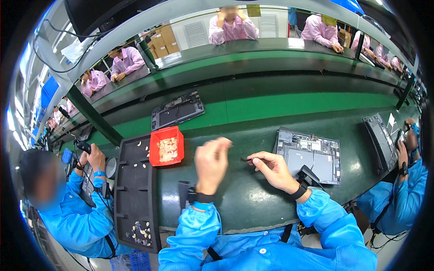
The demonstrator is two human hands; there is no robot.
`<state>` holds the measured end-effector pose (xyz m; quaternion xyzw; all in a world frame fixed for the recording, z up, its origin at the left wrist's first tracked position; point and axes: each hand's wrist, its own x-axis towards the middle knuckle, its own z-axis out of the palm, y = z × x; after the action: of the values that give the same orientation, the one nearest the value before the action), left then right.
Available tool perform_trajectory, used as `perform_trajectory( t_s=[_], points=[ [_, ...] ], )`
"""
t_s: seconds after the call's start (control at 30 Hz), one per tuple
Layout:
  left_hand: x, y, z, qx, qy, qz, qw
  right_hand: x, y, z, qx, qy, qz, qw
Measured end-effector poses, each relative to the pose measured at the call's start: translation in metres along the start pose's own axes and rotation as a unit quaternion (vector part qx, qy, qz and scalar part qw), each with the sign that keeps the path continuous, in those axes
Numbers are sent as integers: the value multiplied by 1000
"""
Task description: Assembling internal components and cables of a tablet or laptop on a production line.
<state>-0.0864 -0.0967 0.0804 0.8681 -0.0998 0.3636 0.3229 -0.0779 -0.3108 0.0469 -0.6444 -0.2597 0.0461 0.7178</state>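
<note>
My left hand (pixel 211 163) is raised over the green bench, between the red bin and my right hand. Motion smears its fingers, so whether they hold anything is unclear. My right hand (pixel 272 170) has its thumb and forefinger pinched on a small thin dark piece (pixel 247 159), too small to name. To its right lies an opened laptop base (pixel 308 165) with its circuit board and battery exposed. The red bin (pixel 180 158), left of my left hand, contains many small pale pieces (pixel 167 150). It rests partly on a black compartment tray (pixel 134 192).
Small pale and dark bits (pixel 139 232) lie in the tray's near end. Another opened laptop base (pixel 178 110) sits on the far green strip. Co-workers in blue sleeves work at my left (pixel 74 217) and right (pixel 398 194). A grey post (pixel 92 115) stands at the far left.
</note>
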Motion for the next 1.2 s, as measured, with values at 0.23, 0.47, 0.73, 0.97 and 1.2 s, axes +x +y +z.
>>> perform_trajectory(
  t_s=[0.23, 0.47, 0.73, 0.97, 1.2],
  points=[
    [5, -104, -73, 250, 175, -141, 942, 1, -3, -3, 64, -50, 79, 994],
    [10, -62, -49, 17, 172, -99, 980, 1, 2, -7, 54, -33, 91, 994],
    [-17, 15, 13, -14, -26, 179, 983, -1, 6, -4, 19, -77, 92, 993],
    [-18, 10, 20, -90, -84, 133, 984, -1, 2, -6, -32, -77, 88, 993],
    [-24, 8, 20, -109, -106, 87, 984, -3, 4, -3, -59, -72, 46, 995]
  ],
)
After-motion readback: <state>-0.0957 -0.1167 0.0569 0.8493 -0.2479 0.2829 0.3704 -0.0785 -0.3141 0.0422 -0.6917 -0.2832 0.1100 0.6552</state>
